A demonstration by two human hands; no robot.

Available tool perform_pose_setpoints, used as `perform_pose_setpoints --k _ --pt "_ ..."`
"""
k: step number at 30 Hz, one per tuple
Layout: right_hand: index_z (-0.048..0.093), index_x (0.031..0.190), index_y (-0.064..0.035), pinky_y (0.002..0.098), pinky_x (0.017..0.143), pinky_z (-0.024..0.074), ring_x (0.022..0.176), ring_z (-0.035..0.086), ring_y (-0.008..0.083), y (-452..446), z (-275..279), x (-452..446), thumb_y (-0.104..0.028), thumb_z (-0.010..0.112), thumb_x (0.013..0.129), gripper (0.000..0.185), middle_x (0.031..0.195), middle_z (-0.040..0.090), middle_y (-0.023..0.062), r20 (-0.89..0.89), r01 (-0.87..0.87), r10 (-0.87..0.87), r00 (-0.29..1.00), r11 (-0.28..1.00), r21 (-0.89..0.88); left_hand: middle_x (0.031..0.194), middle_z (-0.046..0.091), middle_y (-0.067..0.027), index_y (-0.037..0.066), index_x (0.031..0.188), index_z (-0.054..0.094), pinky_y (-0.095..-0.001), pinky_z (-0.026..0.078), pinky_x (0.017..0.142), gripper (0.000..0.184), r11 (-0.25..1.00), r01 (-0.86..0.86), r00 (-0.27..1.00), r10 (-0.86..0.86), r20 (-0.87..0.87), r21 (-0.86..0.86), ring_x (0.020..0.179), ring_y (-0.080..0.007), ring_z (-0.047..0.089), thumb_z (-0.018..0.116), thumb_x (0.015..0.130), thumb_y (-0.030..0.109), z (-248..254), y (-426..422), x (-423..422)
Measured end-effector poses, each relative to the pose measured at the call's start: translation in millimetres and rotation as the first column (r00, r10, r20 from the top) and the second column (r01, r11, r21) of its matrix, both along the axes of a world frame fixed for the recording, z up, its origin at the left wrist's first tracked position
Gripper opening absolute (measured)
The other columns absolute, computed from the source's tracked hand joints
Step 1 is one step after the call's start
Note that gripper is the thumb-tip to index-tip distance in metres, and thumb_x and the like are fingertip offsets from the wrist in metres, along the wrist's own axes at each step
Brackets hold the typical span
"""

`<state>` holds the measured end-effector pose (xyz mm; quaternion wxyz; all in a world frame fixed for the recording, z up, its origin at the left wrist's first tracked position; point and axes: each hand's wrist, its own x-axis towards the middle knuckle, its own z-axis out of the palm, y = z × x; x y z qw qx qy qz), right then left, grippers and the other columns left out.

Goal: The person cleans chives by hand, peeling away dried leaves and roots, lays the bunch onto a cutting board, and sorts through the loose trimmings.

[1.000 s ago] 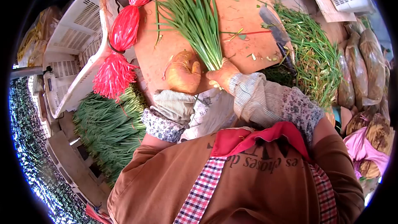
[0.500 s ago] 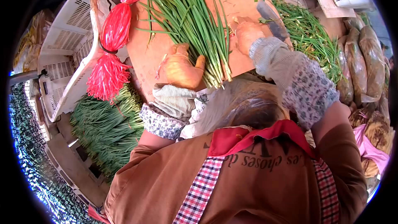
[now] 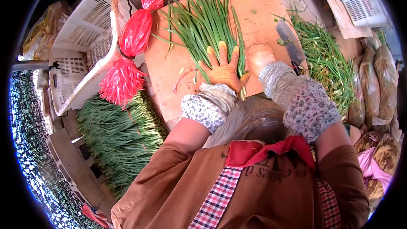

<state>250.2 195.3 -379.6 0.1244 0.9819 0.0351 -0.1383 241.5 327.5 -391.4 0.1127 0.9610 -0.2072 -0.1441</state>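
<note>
My left hand (image 3: 223,70), in an orange glove, lies spread over the stems of a bunch of green chives (image 3: 207,21) on the tan board (image 3: 258,12). The leaves fan out away from me, and some stem ends show by my thumb. Close to the right side of the bunch, my gloved right hand (image 3: 259,58) is curled with its fingers folded under; what it holds, if anything, is hidden. A thin red plastic strand (image 3: 182,78) lies on the board left of my left hand. A dark knife blade (image 3: 288,38) rests along the board's right edge.
A hank of red plastic ties (image 3: 135,32) hangs by the white crate (image 3: 87,32) at left. Tied chive bundles (image 3: 118,131) are stacked below it. Loose green trimmings (image 3: 324,55) lie right of the board, near long plastic-wrapped packages (image 3: 383,87).
My left hand has moved from the bunch's left side onto its stems, and its fingers have spread. My right hand stays curled at the right side. The view has shifted.
</note>
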Motion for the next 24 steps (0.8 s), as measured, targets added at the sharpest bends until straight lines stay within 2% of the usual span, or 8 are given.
perform_pose_setpoints --k 8,9,10,14,17,19,22,24 --pt "0.052 0.082 -0.0051 0.0414 0.059 0.0465 0.066 0.057 0.0348 -79 45 -75 -0.016 0.05 0.079 0.011 0.074 0.057 0.0174 0.12 0.075 -0.11 0.987 0.962 0.262 0.145 -0.001 -0.0084 0.027 0.138 0.012 -0.0642 0.001 0.096 0.083 1.0 0.002 0.999 -0.002 -0.036 -0.007 0.131 -0.0393 -0.004 0.052 0.072 0.057 5 3 -2" --pt "0.053 0.096 -0.007 0.0414 0.064 0.0486 0.072 0.058 0.0348 -82 89 -74 -0.014 0.046 0.08 0.019 0.079 0.06 0.0165 -0.152 0.392 -0.368 0.917 0.902 0.181 0.145 0.0 -0.007 0.027 0.138 0.011 -0.064 0.001 0.096 0.083 1.0 0.005 1.0 -0.005 -0.027 -0.013 0.131 -0.039 -0.004 0.051 0.073 0.057 5 4 -1" --pt "0.054 0.092 -0.0081 0.0412 0.063 0.0484 0.07 0.058 0.0345 -126 85 -97 -0.012 0.045 0.08 0.015 0.075 0.058 0.0191 0.028 0.267 -0.285 0.958 0.923 0.276 0.145 0.0 -0.0056 0.026 0.138 0.011 -0.0639 0.001 0.096 0.082 1.0 0.017 1.0 -0.017 -0.019 -0.013 0.131 -0.0387 -0.003 0.05 0.073 0.057 3 5 -1" --pt "0.051 0.116 -0.0143 0.0333 0.09 0.0423 0.106 0.051 0.0263 -177 122 -108 -0.004 0.056 0.074 0.043 0.123 0.045 0.0165 -0.128 0.565 -0.686 0.716 0.677 -0.471 0.145 0.004 -0.0002 0.024 0.138 0.011 -0.0639 0.002 0.096 0.079 0.999 0.049 0.999 -0.049 -0.003 -0.012 0.131 -0.0376 -0.002 0.046 0.076 0.057 1 6 1" --pt "0.047 0.119 -0.0117 0.0362 0.095 0.0358 0.115 0.041 0.0295 -115 92 -69 -0.017 0.059 0.076 0.045 0.131 0.037 0.0163 0.044 0.148 -0.155 0.987 0.982 0.12 0.145 0.005 -0.0002 0.024 0.138 0.011 -0.0642 0.003 0.097 0.078 0.999 0.052 0.998 -0.052 -0.019 -0.005 0.131 -0.0381 -0.001 0.045 0.076 0.057 3 7 0" --pt "0.045 0.121 -0.0102 0.0351 0.098 0.0328 0.118 0.039 0.029 -82 32 -23 -0.02 0.046 0.084 0.038 0.129 0.039 0.0151 0.126 0.003 -0.097 0.987 0.804 0.595 0.145 0.005 -0.0001 0.024 0.138 0.011 -0.0643 0.003 0.096 0.077 0.998 0.055 0.998 -0.054 -0.035 0.011 0.131 -0.0385 -0.001 0.044 0.077 0.057 6 7 2" --pt "0.041 0.126 -0.0176 0.0323 0.1 0.03 0.124 0.031 0.0258 27 35 35 -0.024 0.04 0.086 0.04 0.135 0.032 0.0106 0.113 -0.308 0.289 0.95 0.927 0.215 0.145 0.005 -0.001 0.028 0.138 0.012 -0.0657 0.001 0.095 0.08 0.985 0.101 0.985 -0.079 -0.155 0.138 0.13 -0.0403 -0.003 0.046 0.073 0.06 13 4 10" --pt "0.041 0.127 -0.0206 0.0325 0.1 0.0296 0.125 0.028 0.0242 44 32 56 -0.025 0.041 0.086 0.041 0.137 0.028 0.0086 -0.089 -0.226 0.233 0.968 0.971 0.083 0.145 0.005 -0.0031 0.029 0.137 0.015 -0.0656 0.001 0.096 0.081 0.993 0.07 0.988 -0.056 -0.144 0.097 0.13 -0.0407 -0.004 0.049 0.07 0.06 7 5 10"
